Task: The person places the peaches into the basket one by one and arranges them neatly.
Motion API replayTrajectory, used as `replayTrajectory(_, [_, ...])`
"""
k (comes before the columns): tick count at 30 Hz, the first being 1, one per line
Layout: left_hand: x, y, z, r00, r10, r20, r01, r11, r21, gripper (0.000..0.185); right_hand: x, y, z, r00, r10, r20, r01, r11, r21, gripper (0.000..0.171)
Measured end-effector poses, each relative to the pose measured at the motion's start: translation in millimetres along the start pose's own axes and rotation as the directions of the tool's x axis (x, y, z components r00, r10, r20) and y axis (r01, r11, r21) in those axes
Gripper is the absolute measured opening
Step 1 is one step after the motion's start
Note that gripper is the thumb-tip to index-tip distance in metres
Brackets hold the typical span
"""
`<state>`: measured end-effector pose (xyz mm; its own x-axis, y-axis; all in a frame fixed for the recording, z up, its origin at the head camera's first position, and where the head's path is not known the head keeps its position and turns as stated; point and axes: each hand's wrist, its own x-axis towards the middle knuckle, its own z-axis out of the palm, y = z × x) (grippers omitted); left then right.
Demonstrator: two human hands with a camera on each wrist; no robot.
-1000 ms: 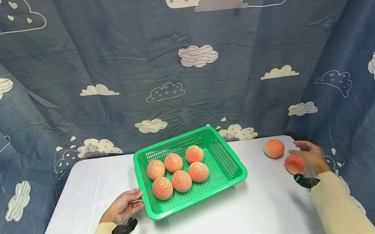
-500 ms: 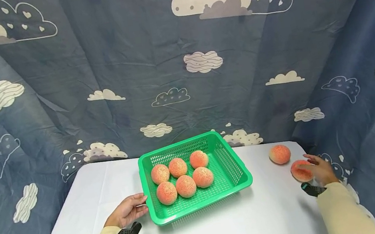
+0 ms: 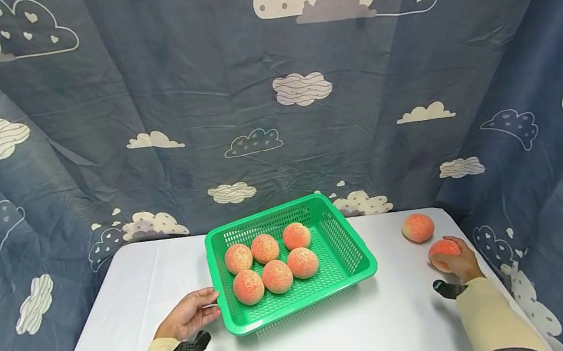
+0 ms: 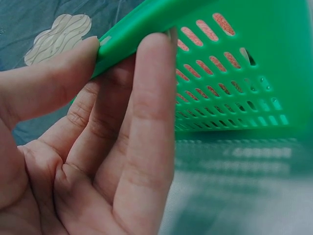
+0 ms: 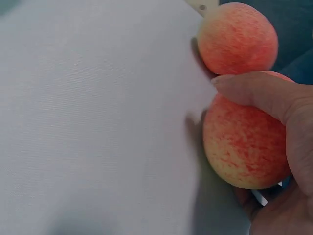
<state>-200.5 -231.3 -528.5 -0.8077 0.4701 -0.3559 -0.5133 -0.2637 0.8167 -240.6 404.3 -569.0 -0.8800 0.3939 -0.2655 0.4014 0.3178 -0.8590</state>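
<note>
A green plastic basket (image 3: 311, 300) with slotted walls stands on the white table, holding several red-orange peaches (image 3: 277, 277). At its left end my left hand (image 3: 188, 318) pinches the rim, thumb on the outer edge and fingertips tucked underneath, as the left wrist view shows. Over at the right, my right hand (image 3: 459, 265) grips a peach (image 5: 247, 142), with the thumb across its upper side and fingers curled around the far side. Another peach (image 3: 418, 228) lies just behind it on the table.
The white table (image 3: 392, 329) runs back to a dark blue cloth (image 3: 248, 101) printed with clouds, which also hangs along both sides. Each wrist wears a black strap-like device (image 3: 191, 346).
My right hand has come down from above the nearer right peach and closed around it. The left hand stays on the basket rim. The head view has shifted slightly.
</note>
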Motion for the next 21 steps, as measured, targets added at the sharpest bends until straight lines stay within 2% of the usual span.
replayTrajectory(6, [0.2, 0.8, -1.1, 1.000, 0.004, -0.008, -0.004, 1.000, -0.004, 0.018, 1, -3, 11, 0.998, 0.010, -0.069, -0.010, 1.000, 0.005, 0.088])
replayTrajectory(14, [-0.2, 0.0, -1.5, 1.000, 0.003, -0.011, -0.003, 1.000, -0.006, 0.021, -3, -6, 15, 0.991, -0.009, -0.133, 0.008, 1.000, -0.005, 0.080])
replayTrajectory(21, [0.7, -1.8, -0.5, 1.000, 0.000, -0.023, 0.000, 1.000, -0.009, 0.020, -7, -13, 22, 0.988, -0.014, -0.155, 0.017, 1.000, 0.017, 0.076])
